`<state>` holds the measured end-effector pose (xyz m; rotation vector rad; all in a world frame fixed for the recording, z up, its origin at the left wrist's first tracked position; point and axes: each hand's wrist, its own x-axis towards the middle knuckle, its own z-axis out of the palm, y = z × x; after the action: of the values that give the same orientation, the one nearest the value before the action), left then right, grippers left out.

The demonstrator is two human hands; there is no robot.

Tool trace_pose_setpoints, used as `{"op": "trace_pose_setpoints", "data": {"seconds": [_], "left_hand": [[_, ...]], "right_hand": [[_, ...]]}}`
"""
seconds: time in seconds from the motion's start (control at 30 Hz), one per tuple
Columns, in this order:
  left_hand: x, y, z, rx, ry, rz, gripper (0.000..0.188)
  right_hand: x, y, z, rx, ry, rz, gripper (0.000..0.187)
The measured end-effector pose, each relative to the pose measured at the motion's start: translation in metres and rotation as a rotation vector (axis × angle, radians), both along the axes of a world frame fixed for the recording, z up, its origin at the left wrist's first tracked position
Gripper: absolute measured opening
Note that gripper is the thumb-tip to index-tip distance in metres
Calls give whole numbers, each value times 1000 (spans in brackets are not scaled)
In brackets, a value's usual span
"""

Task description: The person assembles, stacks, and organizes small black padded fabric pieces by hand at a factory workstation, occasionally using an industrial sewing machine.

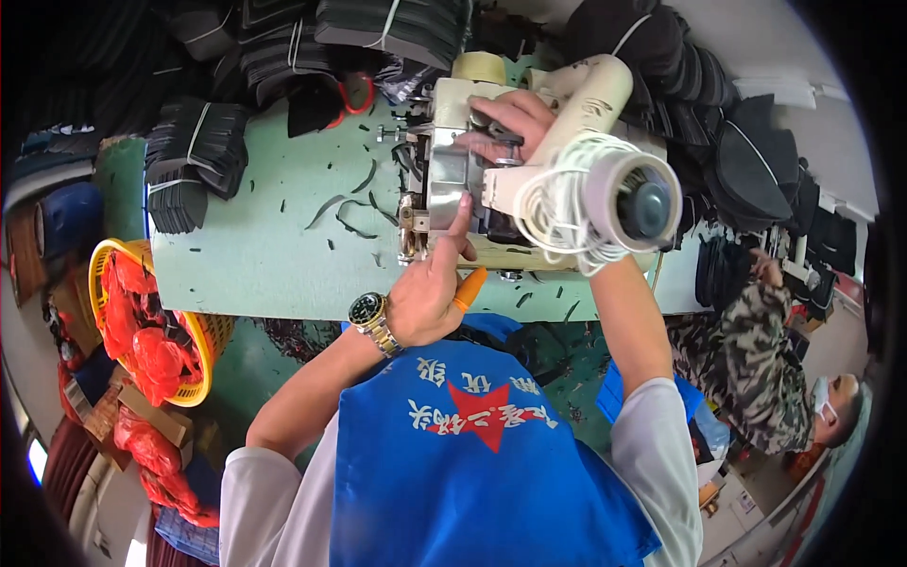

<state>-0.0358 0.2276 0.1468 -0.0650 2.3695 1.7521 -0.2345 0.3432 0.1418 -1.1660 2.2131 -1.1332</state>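
Observation:
A cream bench machine (452,109) with a shiny steel plate, resembling a skiving machine, stands on the pale green table. My left hand (430,288) reaches its front, the stretched index fingertip touching the steel plate; the other fingers are partly bent. An orange finger cot (470,288) shows beside that hand, apparently on one digit. Across the machine's top lies my right hand (518,121), fingers spread over the metal parts by a small black knob. The machine's arm and a round lamp-like head (642,203) wound with white cable (572,203) hide its wrist and part of the palm.
Dark scraps (354,213) litter the table. Tied stacks of black pieces (194,151) line its back and left, near red-handled scissors (354,99). A yellow basket (213,345) with red bags stands at the left. A co-worker in camouflage (746,354) sits at the right.

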Motion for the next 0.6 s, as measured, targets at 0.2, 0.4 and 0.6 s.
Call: {"op": "trace_pose_setpoints", "data": {"seconds": [0.2,0.4,0.6], "left_hand": [[-2,-6,-1,-19,18,-18,55],[-3,-6,-4,-20,12,-14,54],[0,1,-9,-14,66,43,64]], "right_hand": [[-14,-5,-38,-154,191,-123,36],[-14,-26,-30,-217,-59,-176,31],[-14,-15,-18,-64,201,-86,26]]}}
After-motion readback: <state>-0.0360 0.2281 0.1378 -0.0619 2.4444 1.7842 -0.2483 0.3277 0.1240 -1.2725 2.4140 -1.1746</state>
